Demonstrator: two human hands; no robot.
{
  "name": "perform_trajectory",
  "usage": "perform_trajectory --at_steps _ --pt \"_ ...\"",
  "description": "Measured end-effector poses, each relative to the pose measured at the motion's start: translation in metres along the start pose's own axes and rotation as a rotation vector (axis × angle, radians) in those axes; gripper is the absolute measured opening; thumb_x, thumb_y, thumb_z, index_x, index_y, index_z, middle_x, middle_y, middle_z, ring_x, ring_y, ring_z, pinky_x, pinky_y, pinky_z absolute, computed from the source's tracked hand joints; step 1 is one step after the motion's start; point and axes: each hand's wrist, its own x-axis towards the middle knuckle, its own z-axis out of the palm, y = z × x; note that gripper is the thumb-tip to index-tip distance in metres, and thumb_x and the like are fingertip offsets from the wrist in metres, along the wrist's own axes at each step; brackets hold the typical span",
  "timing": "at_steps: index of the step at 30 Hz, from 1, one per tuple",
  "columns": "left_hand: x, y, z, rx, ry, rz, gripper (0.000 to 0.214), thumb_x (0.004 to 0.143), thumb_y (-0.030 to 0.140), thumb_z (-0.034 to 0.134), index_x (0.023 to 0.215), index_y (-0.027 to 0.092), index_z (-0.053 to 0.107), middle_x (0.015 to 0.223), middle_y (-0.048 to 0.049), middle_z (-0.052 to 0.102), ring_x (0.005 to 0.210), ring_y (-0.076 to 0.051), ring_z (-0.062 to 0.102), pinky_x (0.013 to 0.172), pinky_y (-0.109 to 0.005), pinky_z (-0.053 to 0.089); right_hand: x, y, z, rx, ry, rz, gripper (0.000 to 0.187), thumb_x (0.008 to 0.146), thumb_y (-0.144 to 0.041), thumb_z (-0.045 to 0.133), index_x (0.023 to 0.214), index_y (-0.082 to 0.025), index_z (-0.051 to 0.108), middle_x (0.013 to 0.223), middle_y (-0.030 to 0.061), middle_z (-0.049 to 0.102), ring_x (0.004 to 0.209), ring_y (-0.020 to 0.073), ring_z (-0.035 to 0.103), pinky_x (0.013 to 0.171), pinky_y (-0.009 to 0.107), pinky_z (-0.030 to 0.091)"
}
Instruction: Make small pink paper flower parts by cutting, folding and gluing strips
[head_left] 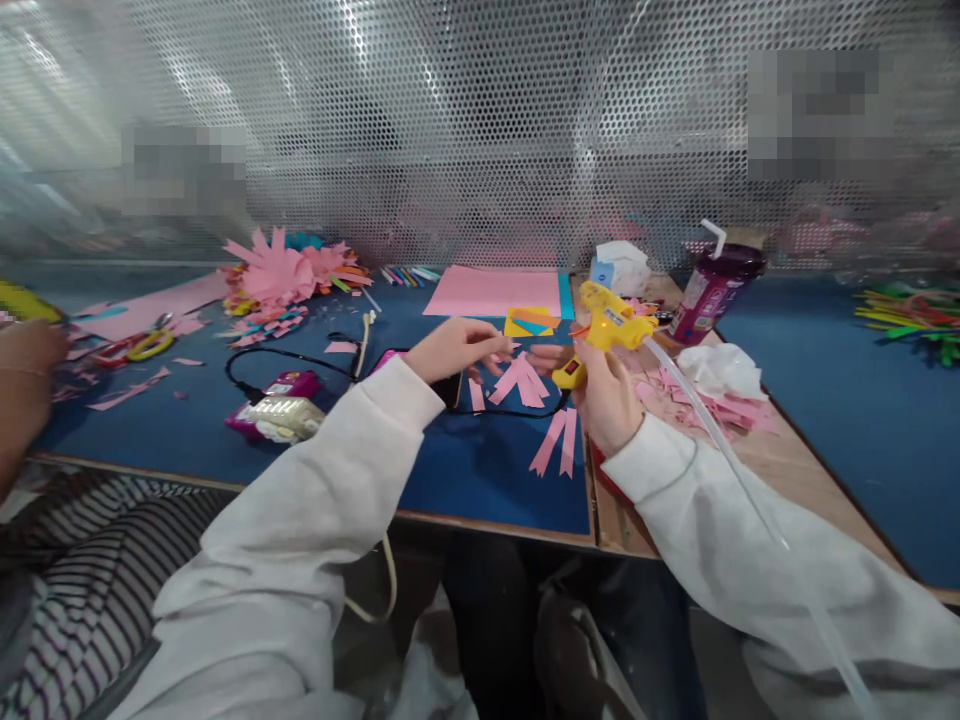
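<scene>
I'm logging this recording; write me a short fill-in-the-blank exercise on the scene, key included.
1. The right hand holds a glue gun whose body is ____ in colour.
2. A white ____ sticks up from the purple cup.
3. The large paper sheet near the perforated screen is ____ in colour.

Missing words: yellow; straw; pink.

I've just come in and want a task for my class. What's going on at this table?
Someone in pale sleeves holds a yellow glue gun in their right hand, with a long clear stick running out from its back. The left hand is beside it; whether its fingers pinch anything is unclear. Notched pink strips lie on the blue tabletop, with a pink sheet farther back. Another person's hand shows at the picture's left edge.
</scene>
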Motion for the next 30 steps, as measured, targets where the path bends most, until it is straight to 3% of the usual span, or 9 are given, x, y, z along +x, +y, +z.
perform_trajectory --at_steps 4,10,16,19,24,30 --pt "0.006 -0.037 -0.025 0.569 0.093 0.043 0.028 0.064 0.044 0.070 0.073 0.017 0.066 0.080 -0.0053 0.065 0.069 -0.017 0.059 0.066 -0.029 0.046 -0.006 -0.004 -0.002 -0.002 0.014 0.058 0.023 0.082 -0.035 0.044 0.092 -0.019 0.058 0.060 0.0020 0.064 0.057 0.0176 0.064 0.052 0.028 0.050" --pt "0.004 -0.055 -0.015 0.712 0.016 0.011 0.035 0.050 0.043 0.080 0.070 0.017 0.066 0.087 -0.0074 0.057 0.085 -0.024 0.058 0.078 -0.032 0.047 -0.026 0.005 0.002 -0.075 -0.045 0.149 0.030 0.083 -0.036 0.045 0.104 -0.017 0.053 0.047 -0.0045 0.058 0.032 0.0123 0.050 0.035 0.024 0.039" --pt "0.006 -0.058 -0.010 0.621 0.033 -0.026 0.032 0.048 0.042 0.080 0.062 0.019 0.063 0.086 -0.0063 0.057 0.091 -0.025 0.056 0.079 -0.032 0.046 -0.032 0.006 -0.001 -0.105 -0.072 0.165 0.029 0.081 -0.033 0.046 0.104 -0.017 0.053 0.046 -0.0043 0.057 0.031 0.0122 0.049 0.033 0.024 0.038" --pt "0.005 -0.058 -0.009 0.527 0.003 -0.017 0.028 0.052 0.036 0.078 0.060 0.019 0.058 0.078 -0.0038 0.058 0.083 -0.022 0.056 0.071 -0.030 0.044 -0.031 0.007 -0.002 -0.058 -0.048 0.151 0.026 0.081 -0.033 0.045 0.101 -0.018 0.053 0.048 -0.0041 0.057 0.030 0.0118 0.048 0.030 0.023 0.036" --pt "0.003 -0.058 -0.004 0.278 -0.010 -0.048 0.029 0.060 0.026 0.074 0.069 0.019 0.048 0.065 0.0029 0.054 0.062 -0.014 0.054 0.057 -0.026 0.041 -0.027 0.008 -0.002 -0.019 -0.002 0.165 0.019 0.083 -0.036 0.047 0.091 -0.020 0.053 0.064 -0.0040 0.059 0.027 0.0071 0.044 0.026 0.021 0.029" --pt "0.004 -0.054 -0.003 -0.010 0.127 -0.123 0.041 0.062 0.018 0.072 0.094 0.018 0.047 0.065 0.0014 0.062 0.049 -0.012 0.055 0.045 -0.023 0.043 -0.027 0.010 0.000 -0.090 -0.023 0.244 0.022 0.079 -0.040 0.056 0.085 -0.019 0.052 0.081 -0.0010 0.064 0.027 0.0048 0.046 0.026 0.020 0.028"
